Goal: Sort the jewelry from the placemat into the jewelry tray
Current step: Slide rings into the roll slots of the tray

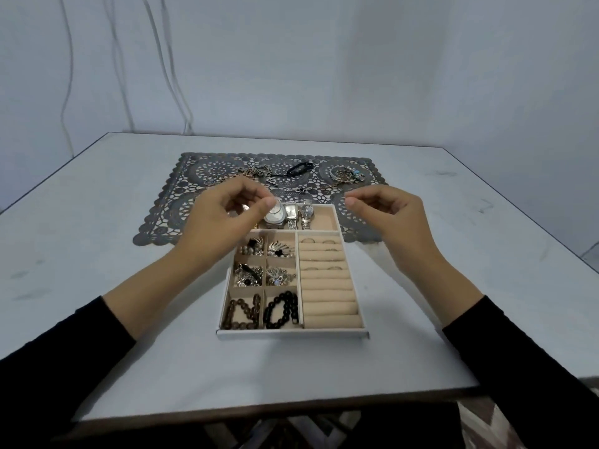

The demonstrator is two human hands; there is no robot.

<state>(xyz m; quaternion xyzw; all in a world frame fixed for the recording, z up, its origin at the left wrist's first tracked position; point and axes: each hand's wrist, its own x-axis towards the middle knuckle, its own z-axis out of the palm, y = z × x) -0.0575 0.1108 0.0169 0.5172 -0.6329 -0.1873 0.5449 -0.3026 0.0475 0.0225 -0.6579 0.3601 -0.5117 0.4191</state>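
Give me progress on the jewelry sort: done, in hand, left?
Done: watches, brooches and bead bracelets sit in the jewelry tray. In hand: left hand and right hand pinch, contents unclear. Left: black bracelet and bangle pile on the placemat.

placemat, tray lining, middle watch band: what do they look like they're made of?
Placemat: grey cut-out lace pattern, probably vinyl or felt; table shows through the holes.
Tray lining: beige, matte, likely velvet or suede-like fabric; no glare.
Middle watch band: silver metal links, judging by bright highlights.
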